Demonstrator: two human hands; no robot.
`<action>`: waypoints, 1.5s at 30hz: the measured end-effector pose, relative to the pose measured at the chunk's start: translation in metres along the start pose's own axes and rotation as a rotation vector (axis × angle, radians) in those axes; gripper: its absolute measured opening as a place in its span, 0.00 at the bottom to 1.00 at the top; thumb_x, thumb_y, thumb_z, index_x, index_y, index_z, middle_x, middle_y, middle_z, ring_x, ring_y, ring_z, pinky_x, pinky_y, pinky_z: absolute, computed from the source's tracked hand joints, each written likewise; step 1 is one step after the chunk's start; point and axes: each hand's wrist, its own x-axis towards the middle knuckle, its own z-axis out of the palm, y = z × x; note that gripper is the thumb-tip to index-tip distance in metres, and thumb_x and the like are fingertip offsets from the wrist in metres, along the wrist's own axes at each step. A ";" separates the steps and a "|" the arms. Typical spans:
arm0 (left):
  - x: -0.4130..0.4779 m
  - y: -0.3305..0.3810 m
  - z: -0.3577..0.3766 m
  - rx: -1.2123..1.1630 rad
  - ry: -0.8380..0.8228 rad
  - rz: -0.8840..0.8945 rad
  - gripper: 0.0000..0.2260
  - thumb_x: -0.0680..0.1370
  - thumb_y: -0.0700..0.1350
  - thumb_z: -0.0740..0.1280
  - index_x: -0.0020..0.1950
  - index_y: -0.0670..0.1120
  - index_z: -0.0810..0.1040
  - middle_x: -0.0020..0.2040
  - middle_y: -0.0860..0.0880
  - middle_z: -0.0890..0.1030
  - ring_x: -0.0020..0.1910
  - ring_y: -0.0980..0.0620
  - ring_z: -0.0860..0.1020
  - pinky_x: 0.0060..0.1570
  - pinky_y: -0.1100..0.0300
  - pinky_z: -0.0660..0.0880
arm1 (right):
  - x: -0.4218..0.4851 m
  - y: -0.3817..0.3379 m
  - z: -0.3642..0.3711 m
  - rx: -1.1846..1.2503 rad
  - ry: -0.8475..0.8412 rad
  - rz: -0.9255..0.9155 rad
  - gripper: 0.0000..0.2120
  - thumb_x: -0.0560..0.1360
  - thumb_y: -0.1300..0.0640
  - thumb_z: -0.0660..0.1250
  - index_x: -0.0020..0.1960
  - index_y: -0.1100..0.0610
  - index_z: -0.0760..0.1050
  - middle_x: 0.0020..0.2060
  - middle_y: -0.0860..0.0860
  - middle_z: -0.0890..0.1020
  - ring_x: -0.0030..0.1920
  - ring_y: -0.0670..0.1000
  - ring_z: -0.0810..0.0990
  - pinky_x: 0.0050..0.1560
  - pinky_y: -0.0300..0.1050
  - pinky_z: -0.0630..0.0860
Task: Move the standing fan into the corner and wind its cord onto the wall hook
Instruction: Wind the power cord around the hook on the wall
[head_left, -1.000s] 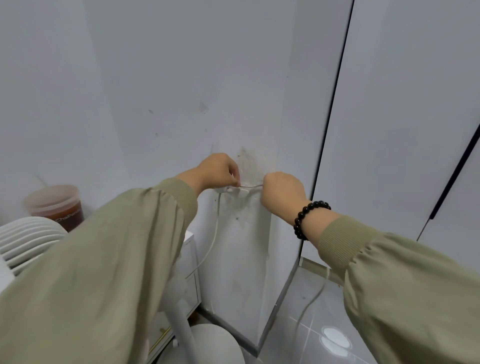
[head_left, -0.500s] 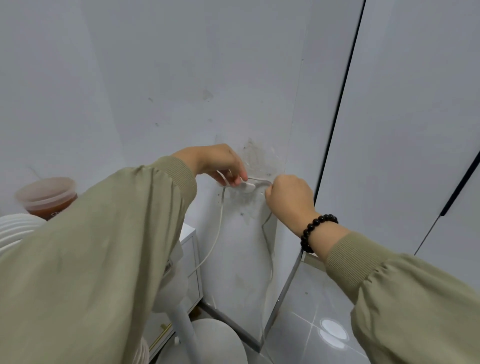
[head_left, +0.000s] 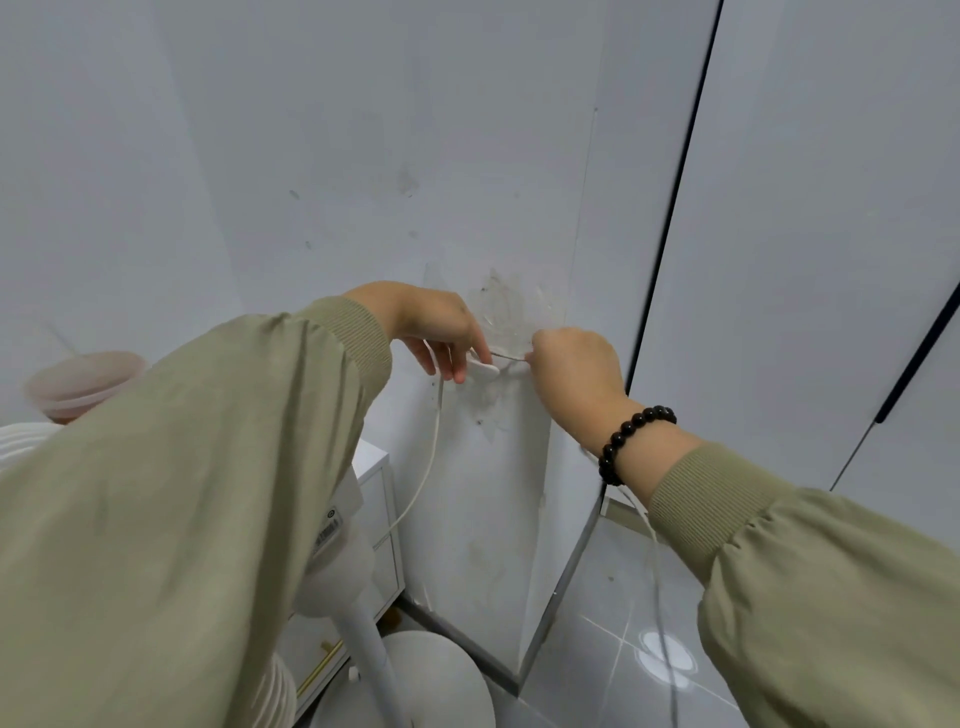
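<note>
Here the left hand (head_left: 439, 330) and right hand (head_left: 576, 371) pinch the thin white cord (head_left: 432, 457). It stretches taut over the smooth rounded hook (head_left: 485, 369).

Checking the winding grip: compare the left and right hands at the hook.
The left hand pinches the thin white cord with fingers pointing down; the right hand is fisted round it. The right wrist wears a black bead bracelet; the left is bare. Both wear olive sleeves.

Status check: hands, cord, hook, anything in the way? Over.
Left hand pinches cord at the hook. Right hand grips cord, short stretch taut between them. Fan stands below, by the wall. Nothing blocks the hook.
</note>
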 end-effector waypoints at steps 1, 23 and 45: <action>0.000 -0.001 -0.002 0.013 -0.007 -0.003 0.15 0.75 0.33 0.60 0.54 0.46 0.81 0.36 0.45 0.83 0.36 0.50 0.79 0.41 0.59 0.77 | -0.003 -0.002 -0.001 -0.087 -0.038 -0.049 0.14 0.73 0.70 0.60 0.33 0.58 0.63 0.27 0.50 0.65 0.35 0.56 0.70 0.30 0.43 0.62; 0.040 -0.104 -0.015 -0.163 0.003 -0.349 0.13 0.79 0.37 0.57 0.57 0.44 0.79 0.39 0.47 0.77 0.36 0.51 0.75 0.38 0.60 0.74 | 0.022 -0.059 0.097 1.214 -0.288 0.676 0.10 0.74 0.67 0.57 0.37 0.64 0.75 0.30 0.55 0.82 0.32 0.51 0.83 0.29 0.40 0.76; 0.037 -0.096 -0.008 -0.113 0.465 -0.093 0.06 0.74 0.40 0.67 0.40 0.39 0.81 0.30 0.46 0.77 0.27 0.52 0.73 0.28 0.64 0.71 | -0.005 -0.028 0.059 0.192 0.001 0.142 0.18 0.76 0.58 0.56 0.28 0.56 0.60 0.25 0.50 0.66 0.28 0.53 0.67 0.25 0.43 0.54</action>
